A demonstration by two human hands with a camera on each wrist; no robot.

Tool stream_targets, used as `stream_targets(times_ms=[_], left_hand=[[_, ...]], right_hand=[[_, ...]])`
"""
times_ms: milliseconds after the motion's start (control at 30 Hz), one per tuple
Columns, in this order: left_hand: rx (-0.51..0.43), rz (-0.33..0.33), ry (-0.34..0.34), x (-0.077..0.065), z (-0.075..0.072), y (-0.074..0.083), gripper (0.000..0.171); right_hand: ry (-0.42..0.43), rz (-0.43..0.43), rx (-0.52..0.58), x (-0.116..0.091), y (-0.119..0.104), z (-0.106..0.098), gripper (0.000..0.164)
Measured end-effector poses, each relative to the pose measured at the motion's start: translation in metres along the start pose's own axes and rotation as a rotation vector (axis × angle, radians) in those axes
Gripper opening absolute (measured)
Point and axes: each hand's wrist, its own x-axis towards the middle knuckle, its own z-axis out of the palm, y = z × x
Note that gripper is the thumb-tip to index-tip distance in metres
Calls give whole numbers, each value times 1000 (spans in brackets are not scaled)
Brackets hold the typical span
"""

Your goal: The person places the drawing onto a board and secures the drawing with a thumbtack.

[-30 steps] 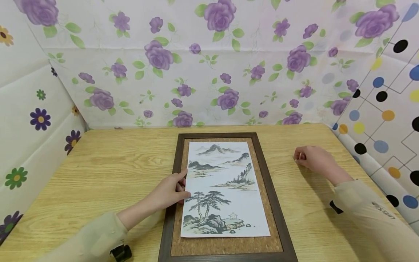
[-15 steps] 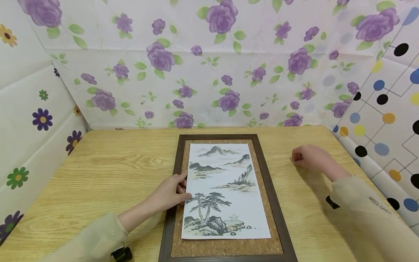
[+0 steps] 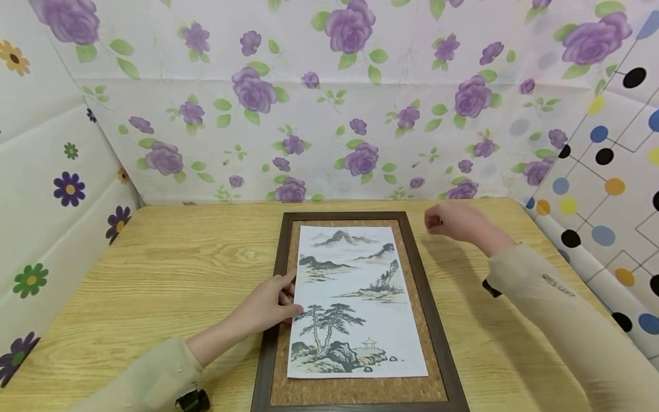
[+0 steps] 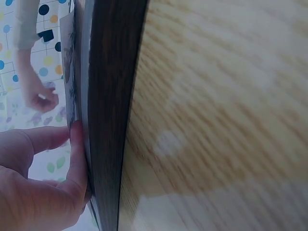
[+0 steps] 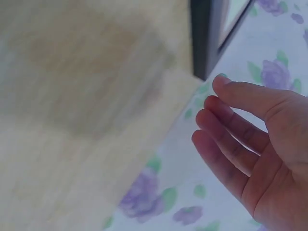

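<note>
A white sheet of paper printed with a mountain-and-pine landscape lies over the cork of a dark-framed corkboard. At the sheet's left edge, my left hand pinches the paper with the thumb on top and fingers partly hidden beneath. The left wrist view shows this thumb and finger meeting at the paper's edge, beside the dark frame. My right hand hovers just right of the frame's upper right corner, fingers curled toward the thumb. In the right wrist view a tiny greenish thing, too small to name, shows at the thumb tip.
The board rests on a light wood table. Behind it rises a purple-flowered cloth wall; a daisy-patterned cloth stands left and a dotted cloth right.
My right hand has moved left and away from me, closing in on the board's upper right corner. My left hand stays at the paper's edge; paper and board look unmoved.
</note>
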Motion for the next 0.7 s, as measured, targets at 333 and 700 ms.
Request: stream_targets(times_ms=[333, 700], left_hand=[[9, 6, -1, 2, 2, -1, 81], [-12, 5, 18, 2, 2, -2, 83]], right_hand=[[5, -52, -3, 38, -27, -4, 8], [-33, -100, 49, 73, -63, 0, 8]])
